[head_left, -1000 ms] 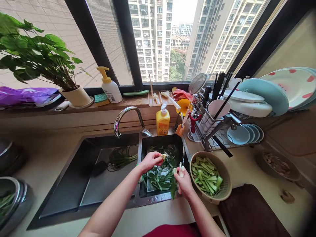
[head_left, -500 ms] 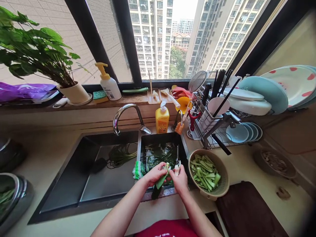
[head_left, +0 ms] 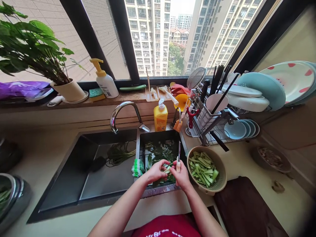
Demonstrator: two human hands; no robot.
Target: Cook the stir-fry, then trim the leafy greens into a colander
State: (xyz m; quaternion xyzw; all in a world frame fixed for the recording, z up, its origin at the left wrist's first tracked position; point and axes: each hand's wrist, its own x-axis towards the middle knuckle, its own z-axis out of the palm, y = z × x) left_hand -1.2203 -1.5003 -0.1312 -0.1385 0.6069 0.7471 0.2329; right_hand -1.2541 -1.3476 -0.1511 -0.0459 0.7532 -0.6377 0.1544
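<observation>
Over the small right sink basin (head_left: 161, 191), my left hand (head_left: 158, 171) pinches a pale green vegetable stalk (head_left: 168, 170). My right hand (head_left: 182, 176) is closed round the white handle of a small knife (head_left: 178, 161), its thin blade pointing away from me. The fingertips of both hands are close together at the stalk. Dark water with green leaves (head_left: 160, 151) fills the basin below. To the right of my right hand, a beige colander (head_left: 223, 177) holds several cut green stalks (head_left: 203, 168).
A green-and-white scrubber (head_left: 137, 168) sits on the divider. In the left basin (head_left: 106, 184) lies a bundle of thin green stems (head_left: 120, 154). Behind are a faucet (head_left: 125, 104) and a yellow bottle (head_left: 160, 117). A dish rack (head_left: 204, 131) and dark board (head_left: 247, 207) stand right.
The green leaf that hung below my left hand no longer shows there; a pale stalk is between the fingers. Both hands have shifted slightly, and the knife stays in my right hand.
</observation>
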